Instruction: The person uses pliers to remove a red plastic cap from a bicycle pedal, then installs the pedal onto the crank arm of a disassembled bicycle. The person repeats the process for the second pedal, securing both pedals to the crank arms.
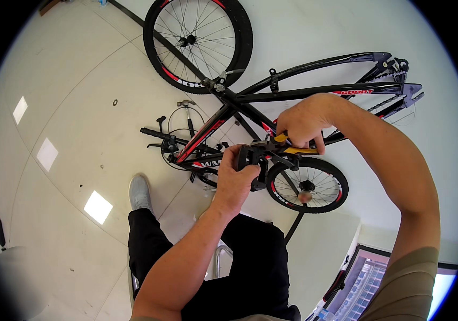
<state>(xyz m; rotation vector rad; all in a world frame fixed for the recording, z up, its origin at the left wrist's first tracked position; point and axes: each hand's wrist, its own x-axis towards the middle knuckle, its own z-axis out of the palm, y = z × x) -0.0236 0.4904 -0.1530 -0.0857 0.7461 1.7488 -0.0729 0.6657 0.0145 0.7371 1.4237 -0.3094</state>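
A black and red bicycle frame (253, 96) without its wheels fitted lies in front of me. My left hand (232, 181) is closed around a black pedal (244, 157) near the middle of the frame. My right hand (305, 122) grips pliers with yellow handles (299, 151), their dark jaws against the metal parts beside the pedal. Exactly what the jaws touch is too small to tell. The handlebar (156, 134) and its cables lie to the left of the frame.
One loose wheel (242, 32) rests at the far side, and another wheel (336, 187) is right of the pedal. A hammer-like tool (186, 104) lies by the handlebar, and a small ring (115, 102) is on the tiled floor (63, 176). My shoe (140, 192) stands near the frame.
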